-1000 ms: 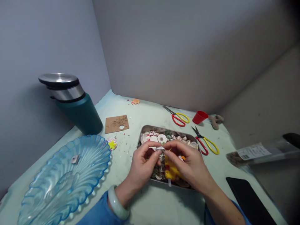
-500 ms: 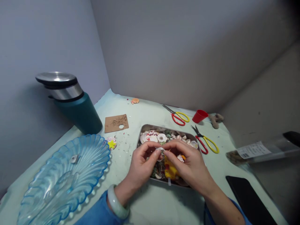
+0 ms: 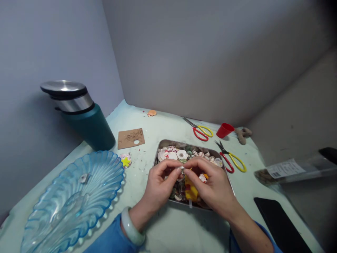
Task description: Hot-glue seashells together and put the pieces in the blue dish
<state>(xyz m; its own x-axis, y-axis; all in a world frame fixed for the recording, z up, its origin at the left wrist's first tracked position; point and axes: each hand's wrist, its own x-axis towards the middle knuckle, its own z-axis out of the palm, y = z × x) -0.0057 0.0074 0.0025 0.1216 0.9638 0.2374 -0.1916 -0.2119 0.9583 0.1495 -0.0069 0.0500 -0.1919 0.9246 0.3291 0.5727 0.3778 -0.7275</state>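
Note:
My left hand [image 3: 162, 181] and my right hand [image 3: 207, 181] meet fingertip to fingertip over a metal tray [image 3: 160, 146]. Between them they pinch a small white piece [image 3: 182, 168], mostly covered by the fingers, so its kind does not show. Beneath the hands the tray is filled with small items, among them white round discs [image 3: 182, 154] and shell-like bits [image 3: 201, 155]. A yellow glue gun [image 3: 191, 193] with a pale nozzle lies in the tray under my right hand, partly hidden.
At left stand a blue scalloped glass dish [image 3: 102, 214] and a teal bottle [image 3: 91, 128]. A brown card [image 3: 129, 137] lies behind. Red-and-yellow scissors [image 3: 201, 131], a second pair [image 3: 231, 160], a red cup [image 3: 225, 130], a plastic bag [image 3: 286, 168] and a black flat object [image 3: 280, 225] lie to the right.
The fingertips have shifted slightly and the small white piece sits at a different angle, with less of it showing. Everything else looks the same.

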